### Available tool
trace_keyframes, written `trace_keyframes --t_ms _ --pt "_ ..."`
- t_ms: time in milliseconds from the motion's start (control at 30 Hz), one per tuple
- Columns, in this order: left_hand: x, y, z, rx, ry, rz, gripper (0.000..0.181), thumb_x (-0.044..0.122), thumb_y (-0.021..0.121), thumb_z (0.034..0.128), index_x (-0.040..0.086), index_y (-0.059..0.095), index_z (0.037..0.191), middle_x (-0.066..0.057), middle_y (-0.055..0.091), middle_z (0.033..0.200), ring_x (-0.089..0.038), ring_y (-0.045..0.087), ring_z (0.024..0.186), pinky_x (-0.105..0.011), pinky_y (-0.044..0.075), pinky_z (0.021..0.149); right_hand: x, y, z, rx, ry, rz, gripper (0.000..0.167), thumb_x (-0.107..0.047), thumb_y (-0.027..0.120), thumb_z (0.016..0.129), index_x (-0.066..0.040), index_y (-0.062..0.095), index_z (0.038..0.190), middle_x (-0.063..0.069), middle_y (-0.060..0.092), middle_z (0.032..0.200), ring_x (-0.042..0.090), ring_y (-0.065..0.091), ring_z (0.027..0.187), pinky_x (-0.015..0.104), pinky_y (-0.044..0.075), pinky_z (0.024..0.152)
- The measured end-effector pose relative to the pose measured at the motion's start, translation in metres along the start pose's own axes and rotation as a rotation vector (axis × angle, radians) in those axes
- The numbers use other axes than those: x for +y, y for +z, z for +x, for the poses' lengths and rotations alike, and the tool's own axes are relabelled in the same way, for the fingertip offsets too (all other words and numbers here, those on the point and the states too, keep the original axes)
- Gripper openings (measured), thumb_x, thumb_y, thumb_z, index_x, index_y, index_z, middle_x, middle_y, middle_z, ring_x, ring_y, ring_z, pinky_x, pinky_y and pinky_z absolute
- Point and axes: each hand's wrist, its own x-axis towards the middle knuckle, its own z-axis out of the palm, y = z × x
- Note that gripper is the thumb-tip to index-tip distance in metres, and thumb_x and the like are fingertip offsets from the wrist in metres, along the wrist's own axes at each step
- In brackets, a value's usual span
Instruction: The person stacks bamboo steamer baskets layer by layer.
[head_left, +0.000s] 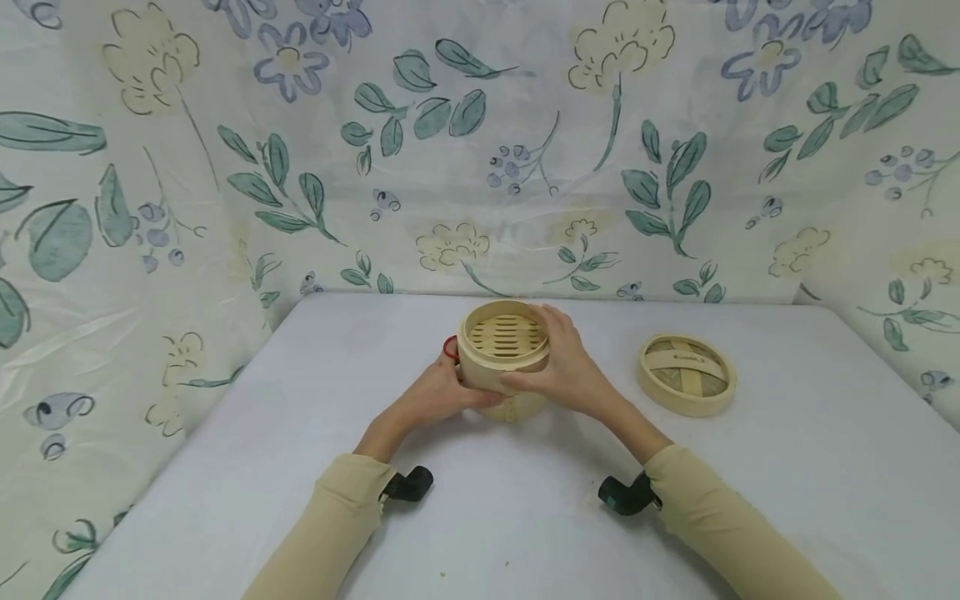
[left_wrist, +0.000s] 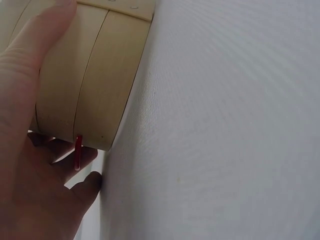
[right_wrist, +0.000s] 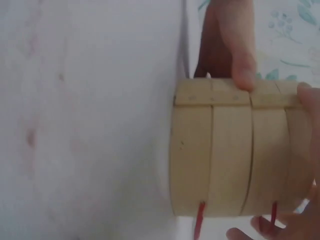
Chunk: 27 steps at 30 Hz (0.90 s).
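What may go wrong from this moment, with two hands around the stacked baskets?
The upper basket might tilt or slide off the lower basket if the left hand and right hand move unevenly. Also, a red loop hangs close to the left hand's fingers, so it may catch on them.

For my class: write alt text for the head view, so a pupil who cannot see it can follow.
A person's left hand and right hand hold a stacked bamboo steamer, its slatted top uncovered, at a white table. A round bamboo lid lies to the right, and a floral backdrop stands behind.
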Motion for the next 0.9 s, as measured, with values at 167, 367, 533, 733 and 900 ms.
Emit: trace_keyframes --t_ms 167,367,533,733,900 --pt "0.001 0.0 0.001 -0.012 0.0 -0.02 0.105 0.039 0.09 0.0687 0.022 0.027 0.151 -0.006 0.043 0.15 -0.029 0.037 0.142 -0.05 0.032 0.114 0.011 -0.021 -0.004 -0.034 -0.005 0.066 0.106 -0.035 0.084 0.078 -0.007 0.017 0.156 0.019 0.02 0.157 0.037 0.03 0.141 0.057 0.035 0.111" --pt "0.001 0.0 0.001 -0.012 0.002 -0.032 0.103 0.038 0.09 0.0684 0.023 0.029 0.15 -0.005 0.044 0.149 -0.03 0.038 0.141 -0.051 0.033 0.114 0.032 -0.047 -0.013 -0.026 0.022 0.07 0.103 -0.03 0.081 0.082 -0.009 0.015 0.157 0.017 0.019 0.16 0.037 0.03 0.142 0.058 0.035 0.11" --pt "-0.001 0.0 0.002 -0.022 0.01 -0.049 0.103 0.037 0.09 0.0691 0.022 0.028 0.15 -0.004 0.043 0.149 -0.029 0.036 0.142 -0.051 0.032 0.114 0.045 -0.065 -0.021 0.003 0.034 0.077 0.098 -0.029 0.081 0.082 -0.01 0.02 0.156 0.014 0.024 0.159 0.035 0.03 0.143 0.057 0.033 0.112" --pt "-0.001 0.0 0.002 -0.021 0.012 -0.048 0.102 0.036 0.09 0.0691 0.022 0.029 0.15 -0.004 0.045 0.149 -0.029 0.037 0.142 -0.05 0.032 0.114 0.062 -0.086 -0.036 -0.042 0.074 0.003 0.094 -0.034 0.078 0.085 -0.014 0.021 0.156 0.014 0.026 0.157 0.034 0.028 0.142 0.059 0.029 0.114" --pt "-0.001 -0.001 0.001 -0.024 0.005 -0.046 0.102 0.036 0.09 0.0694 0.022 0.029 0.15 -0.005 0.045 0.149 -0.03 0.038 0.142 -0.051 0.033 0.114 0.079 -0.107 -0.049 -0.036 0.045 -0.074 0.091 -0.027 0.078 0.084 -0.006 0.023 0.154 0.022 0.027 0.154 0.039 0.029 0.14 0.062 0.029 0.111"
